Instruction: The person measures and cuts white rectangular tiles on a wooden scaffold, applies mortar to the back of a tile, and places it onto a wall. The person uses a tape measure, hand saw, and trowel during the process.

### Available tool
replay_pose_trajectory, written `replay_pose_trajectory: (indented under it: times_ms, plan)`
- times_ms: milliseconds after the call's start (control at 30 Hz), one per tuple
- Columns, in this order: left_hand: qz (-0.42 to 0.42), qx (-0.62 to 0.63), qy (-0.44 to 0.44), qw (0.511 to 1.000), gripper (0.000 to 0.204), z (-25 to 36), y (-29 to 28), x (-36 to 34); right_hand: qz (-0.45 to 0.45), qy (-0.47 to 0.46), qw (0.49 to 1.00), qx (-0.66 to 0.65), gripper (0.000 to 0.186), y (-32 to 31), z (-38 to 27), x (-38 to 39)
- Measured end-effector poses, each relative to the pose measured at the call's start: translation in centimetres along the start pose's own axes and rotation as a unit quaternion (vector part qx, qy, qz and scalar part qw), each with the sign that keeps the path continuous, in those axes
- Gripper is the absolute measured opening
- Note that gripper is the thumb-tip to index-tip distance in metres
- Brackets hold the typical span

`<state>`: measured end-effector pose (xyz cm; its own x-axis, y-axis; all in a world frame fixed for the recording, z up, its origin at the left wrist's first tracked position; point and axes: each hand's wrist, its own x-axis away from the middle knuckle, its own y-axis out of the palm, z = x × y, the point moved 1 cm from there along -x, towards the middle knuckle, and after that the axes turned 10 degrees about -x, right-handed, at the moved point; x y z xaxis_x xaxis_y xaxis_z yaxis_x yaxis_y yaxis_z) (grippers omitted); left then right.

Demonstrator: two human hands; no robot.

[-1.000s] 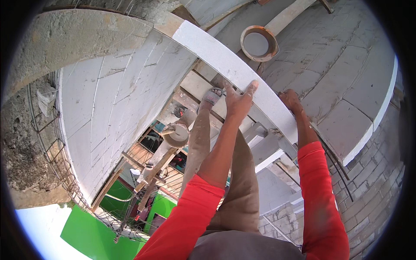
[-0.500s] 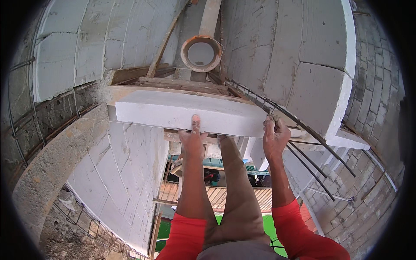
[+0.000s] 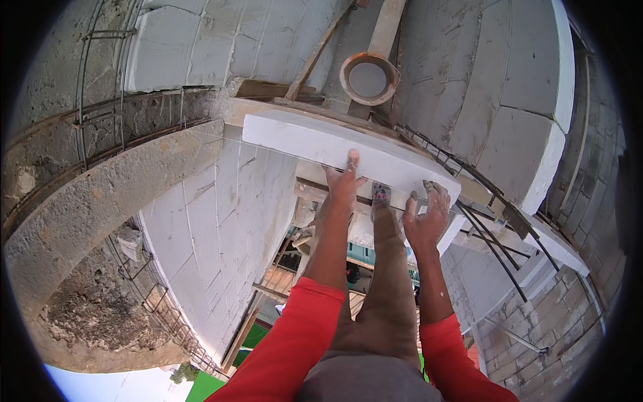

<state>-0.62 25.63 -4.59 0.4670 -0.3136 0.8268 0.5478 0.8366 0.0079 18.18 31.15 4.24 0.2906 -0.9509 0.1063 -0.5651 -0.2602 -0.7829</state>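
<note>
A long white lightweight concrete block [image 3: 301, 137] lies across the top of the opening in front of me. My left hand [image 3: 343, 184] is at its lower edge, one digit pressed up against the front face; the other fingers are partly hidden. Near the block's right end is my right hand [image 3: 429, 218], thumb and fingers apart, fingertips against or close to the lower face. A thin taut string [image 3: 274, 153] runs along the block's front. Nothing shows inside the right hand.
Beyond the block stands a round mortar-stained bucket [image 3: 368, 79] beside wooden boards. Steel bars [image 3: 492, 248] jut out at the right. A curved concrete beam [image 3: 100, 177] and a rebar cage [image 3: 167, 311] lie left. Far below, through the gap, is a ribbed roof [image 3: 278, 281].
My view has turned, shifting the block right and tilting it in the picture. My right hand's fingers have spread from a closed pinch at the block's end. The left hand stays at the block.
</note>
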Motion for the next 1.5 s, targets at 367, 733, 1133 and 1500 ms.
replay_pose_trajectory:
  times_ms: [367,733,1133,1500]
  plan:
    - [0.131,-0.093,0.074,0.984,0.092,1.2,-0.4,0.2,-0.27,-0.089,0.934,0.216,0.081,0.1,1.3,-2.4]
    - [0.18,0.005,0.073,0.981,0.092,-0.5,1.0,-0.5,-0.27,-0.161,0.918,0.241,0.085,0.4,3.7,-2.5]
    - [0.134,-0.199,0.047,0.97,0.083,0.6,-0.4,1.0,-0.333,-0.099,0.918,0.19,0.093,-1.0,2.6,-3.2]
    - [-0.137,-0.623,-0.083,0.766,0.088,-12.6,-22.8,11.2,-0.354,-0.012,0.922,0.154,0.089,-1.0,2.2,-4.5]
